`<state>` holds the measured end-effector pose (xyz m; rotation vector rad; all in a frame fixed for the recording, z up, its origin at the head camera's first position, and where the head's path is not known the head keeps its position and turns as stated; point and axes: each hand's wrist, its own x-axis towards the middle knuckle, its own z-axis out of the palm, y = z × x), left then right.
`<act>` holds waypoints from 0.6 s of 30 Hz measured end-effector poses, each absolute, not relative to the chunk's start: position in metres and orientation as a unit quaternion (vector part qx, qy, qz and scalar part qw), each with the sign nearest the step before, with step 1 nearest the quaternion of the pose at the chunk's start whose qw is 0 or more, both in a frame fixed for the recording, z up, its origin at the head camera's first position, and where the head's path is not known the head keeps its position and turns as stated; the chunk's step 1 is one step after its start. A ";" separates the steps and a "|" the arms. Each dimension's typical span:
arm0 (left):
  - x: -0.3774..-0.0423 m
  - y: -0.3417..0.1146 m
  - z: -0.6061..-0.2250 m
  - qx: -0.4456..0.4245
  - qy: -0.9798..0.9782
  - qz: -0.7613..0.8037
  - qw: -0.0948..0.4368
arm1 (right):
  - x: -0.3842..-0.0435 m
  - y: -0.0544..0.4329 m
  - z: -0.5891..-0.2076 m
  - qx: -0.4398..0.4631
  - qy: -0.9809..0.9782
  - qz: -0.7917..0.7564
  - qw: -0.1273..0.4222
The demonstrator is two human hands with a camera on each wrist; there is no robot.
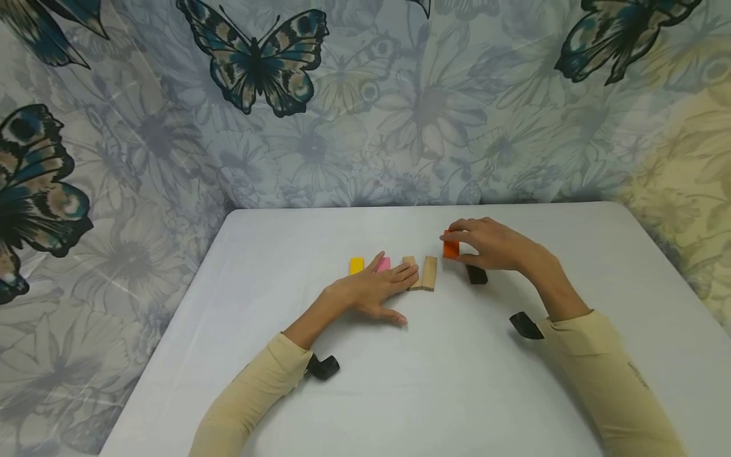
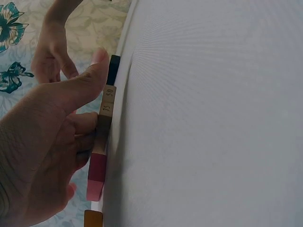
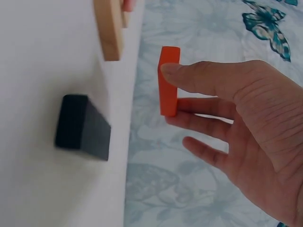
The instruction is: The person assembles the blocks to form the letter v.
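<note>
My right hand [image 1: 499, 244] pinches an orange block [image 3: 169, 87] between thumb and fingers. In the right wrist view the block is raised beyond a black block [image 3: 83, 126], which lies on the table. Stretched over the row of blocks, my left hand [image 1: 374, 293] has its fingers spread, the fingertips right at a wooden block [image 1: 408, 260]. Beside that lies another wooden block [image 1: 429, 274]. A pink block [image 1: 385, 263] is partly covered by the left fingers, and a yellow block [image 1: 356, 264] sits at the row's left end. The wooden ends read 50 and 75 in the left wrist view.
A white-covered table [image 1: 457, 381] carries the blocks, its far edge against a butterfly-patterned backdrop [image 1: 400, 127]. Black devices stick out from both cuffs, one at the left sleeve [image 1: 245, 393] and one at the right sleeve [image 1: 617, 381].
</note>
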<state>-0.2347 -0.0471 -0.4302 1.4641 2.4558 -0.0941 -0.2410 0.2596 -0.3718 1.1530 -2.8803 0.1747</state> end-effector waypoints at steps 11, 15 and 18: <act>-0.234 -0.047 -0.432 0.507 0.850 -0.038 0.139 | -0.268 0.250 -0.386 0.353 -0.932 0.080 -0.011; -0.234 -0.048 -0.432 0.508 0.850 -0.032 0.138 | -0.274 0.246 -0.399 0.351 -0.933 0.079 -0.011; -0.234 -0.048 -0.432 0.509 0.849 -0.030 0.135 | -0.278 0.245 -0.408 0.341 -0.937 0.069 -0.016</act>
